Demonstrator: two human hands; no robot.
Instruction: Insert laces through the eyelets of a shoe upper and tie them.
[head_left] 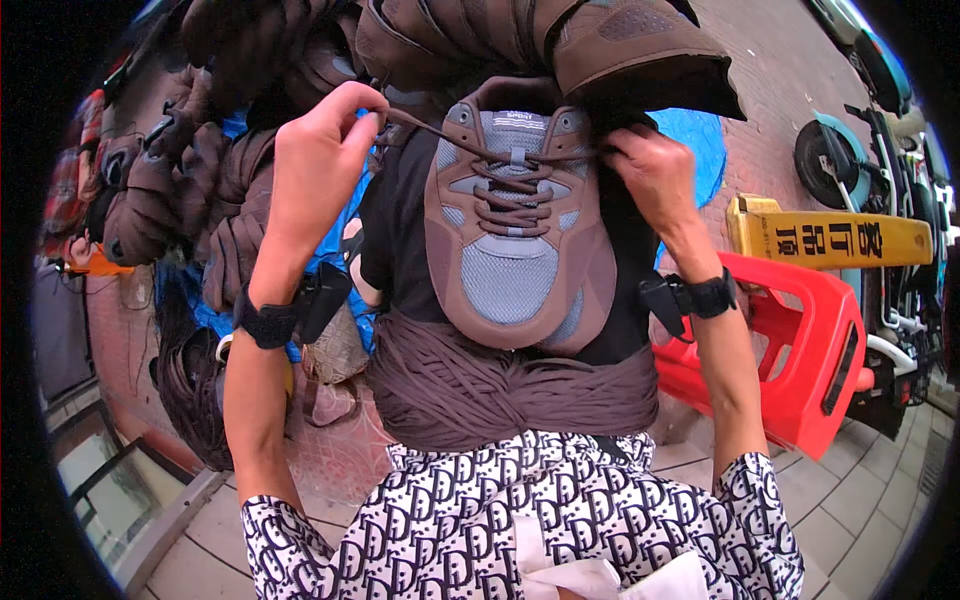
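Observation:
A brown shoe upper (510,275) with grey-blue mesh rests on my black-covered lap, its toe toward me. A second upper (590,300) shows partly beneath it. Brown shoelace (513,200) criss-crosses the front, and its two ends run out to either side near the collar. My left hand (322,165) is closed in a pinch on one end, pulled out to the left. On the other side my right hand (655,175) is closed on the opposite end, close to the shoe; its fingertips are partly in shadow. A thick bundle of brown laces (510,385) lies across my lap.
Rows of brown shoe uppers (450,35) are stacked ahead and to the left, over blue sheeting (705,150). A red plastic stool (815,350) and a yellow sign board (830,235) stand at right, with parked bikes (880,170) beyond. More dark laces (190,370) hang at left.

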